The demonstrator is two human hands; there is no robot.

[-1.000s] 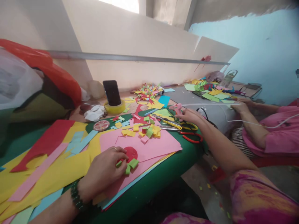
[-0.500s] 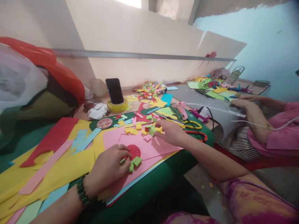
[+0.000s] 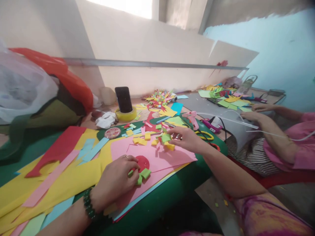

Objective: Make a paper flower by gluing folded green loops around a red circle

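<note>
A red paper circle [image 3: 142,163] lies on pink paper sheets [image 3: 169,156], with small folded green paper pieces [image 3: 145,173] at its near edge. My left hand [image 3: 118,177] is closed at the circle's left side. Its curled fingers cover part of the circle, and another green piece shows between them. My right hand [image 3: 185,139] is just above the far part of the pink sheets, fingers bent around several folded paper pieces [image 3: 166,137], mostly green and yellow. Loose yellow pieces [image 3: 140,141] lie left of it. How many pieces the fingers hold is hard to see.
Coloured paper strips [image 3: 66,177] cover the left side. Behind are a phone [image 3: 123,99] on a tape roll [image 3: 128,114], a round red-and-white tin [image 3: 112,132], and a pink glue gun [image 3: 192,119]. A co-worker's arms [image 3: 275,131] are at the right.
My right hand has lifted slightly and drawn a little to the right, with paper pieces at its fingertips. My left hand stays at the red circle. The camera view has shifted slightly.
</note>
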